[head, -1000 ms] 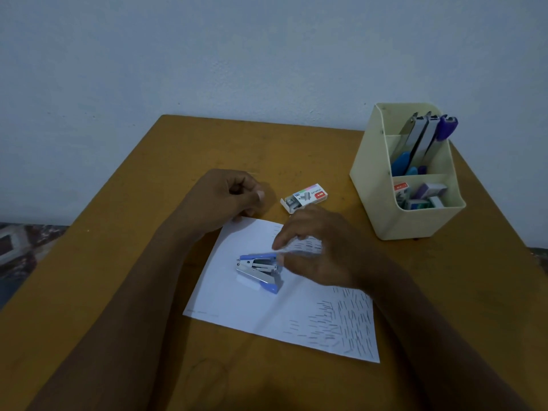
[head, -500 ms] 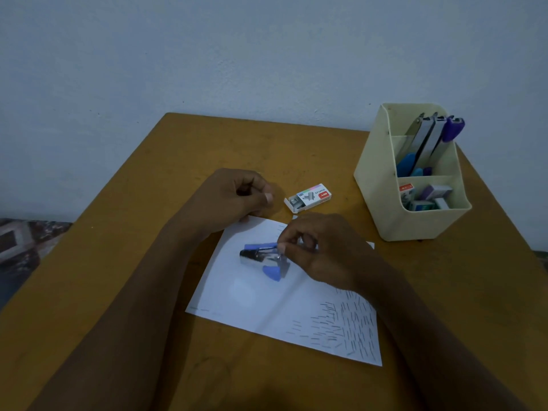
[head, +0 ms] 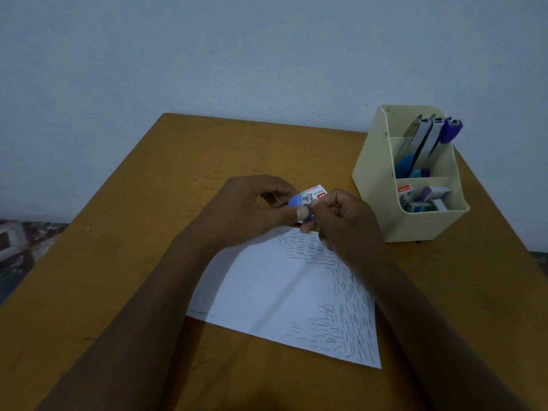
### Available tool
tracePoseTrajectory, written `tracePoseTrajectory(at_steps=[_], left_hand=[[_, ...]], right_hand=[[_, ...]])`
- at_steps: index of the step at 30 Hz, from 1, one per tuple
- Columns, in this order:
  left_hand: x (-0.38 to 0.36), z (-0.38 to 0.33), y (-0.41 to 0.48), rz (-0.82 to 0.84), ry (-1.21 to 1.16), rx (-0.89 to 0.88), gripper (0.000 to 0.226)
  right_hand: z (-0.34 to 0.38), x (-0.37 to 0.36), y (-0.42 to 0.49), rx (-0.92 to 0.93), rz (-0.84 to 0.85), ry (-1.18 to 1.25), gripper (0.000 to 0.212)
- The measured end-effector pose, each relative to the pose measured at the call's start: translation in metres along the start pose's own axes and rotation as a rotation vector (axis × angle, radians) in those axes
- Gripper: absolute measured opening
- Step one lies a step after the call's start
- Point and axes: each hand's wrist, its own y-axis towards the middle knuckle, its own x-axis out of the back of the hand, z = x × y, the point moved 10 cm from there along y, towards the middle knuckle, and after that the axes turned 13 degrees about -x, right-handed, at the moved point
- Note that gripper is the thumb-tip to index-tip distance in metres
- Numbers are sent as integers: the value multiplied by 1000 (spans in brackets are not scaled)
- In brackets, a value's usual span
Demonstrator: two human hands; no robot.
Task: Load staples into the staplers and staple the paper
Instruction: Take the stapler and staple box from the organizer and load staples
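Observation:
A small blue and metal stapler (head: 297, 203) is held up above the far edge of the white paper (head: 267, 295), mostly hidden by fingers. My left hand (head: 252, 209) grips it from the left and my right hand (head: 344, 221) pinches it from the right. The paper lies flat on the wooden table (head: 148, 203) and carries several rows of staples along its right and far parts. Behind my hands, a small staple box (head: 315, 192) peeks out on the table.
A cream desk organiser (head: 382, 185) stands at the right back of the table, holding more staplers (head: 427, 143) upright and several small staple boxes (head: 430, 197) in its front pocket. A pale wall runs behind the table.
The stapler left the paper and rose toward the far edge; my left hand came over and took hold of it together with my right hand.

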Motion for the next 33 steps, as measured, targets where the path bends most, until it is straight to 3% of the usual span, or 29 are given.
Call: tracePoseTrajectory(at_steps=[8,19,27,33], left_hand=[[13,4,0,-161,123,18,4],[31,28,-9,-393,-257,215,39],[18,32,-7,-267,-398,228,45],[2,21,-2,-66,-100,102,37]], right_hand=[[-3,-3,1,-41,56,88,18],[-7,4,3,-92,69,251,21],[-11,3,4,-133,123,360,23],[-8,2,5,-93,113,282,22]])
